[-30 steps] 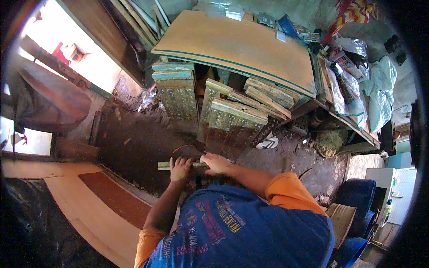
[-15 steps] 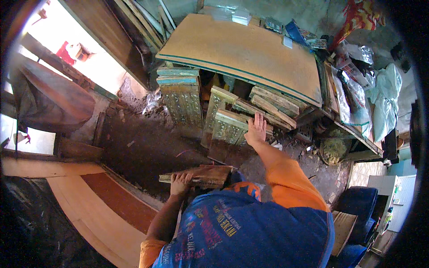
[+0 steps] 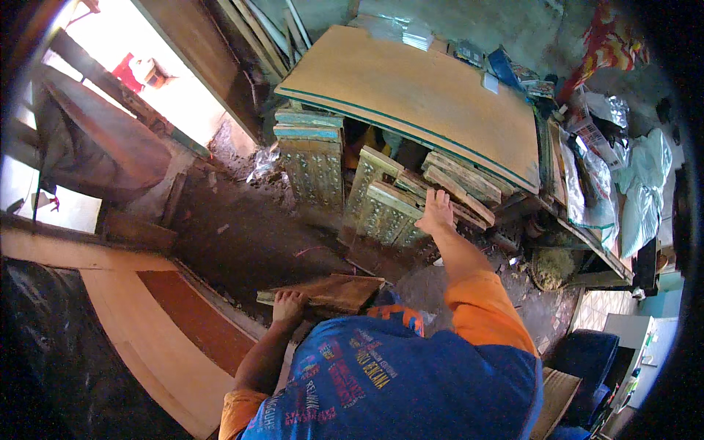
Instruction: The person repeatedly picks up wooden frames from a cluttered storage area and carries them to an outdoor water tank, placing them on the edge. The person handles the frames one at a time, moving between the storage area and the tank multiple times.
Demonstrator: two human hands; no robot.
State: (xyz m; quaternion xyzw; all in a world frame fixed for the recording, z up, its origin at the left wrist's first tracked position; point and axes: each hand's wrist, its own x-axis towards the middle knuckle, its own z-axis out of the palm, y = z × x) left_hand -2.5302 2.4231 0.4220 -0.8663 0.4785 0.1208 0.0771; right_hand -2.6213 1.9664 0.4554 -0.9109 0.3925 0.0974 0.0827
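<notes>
My left hand (image 3: pixel 287 305) rests on the near edge of a flat wooden panel (image 3: pixel 330 291) held level just in front of my body. My right hand (image 3: pixel 436 211) reaches forward with fingers spread and lies on carved, patterned wooden panels (image 3: pixel 387 213) leaning under a table. More carved panels (image 3: pixel 314 167) stand upright to their left, and several plain wooden slats (image 3: pixel 458 180) are stacked behind my right hand.
A large tan board (image 3: pixel 411 88) tops the table above the panels. Bags and clutter (image 3: pixel 609 169) pile up at the right. A curved plywood sheet (image 3: pixel 147 323) lies at lower left, a doorway (image 3: pixel 147 81) opens at upper left, and a blue chair (image 3: pixel 587 359) stands at lower right.
My right hand left the panel at my body and reached forward to the leaning carved panels. The left hand stayed on the flat panel, which now sits a little lower.
</notes>
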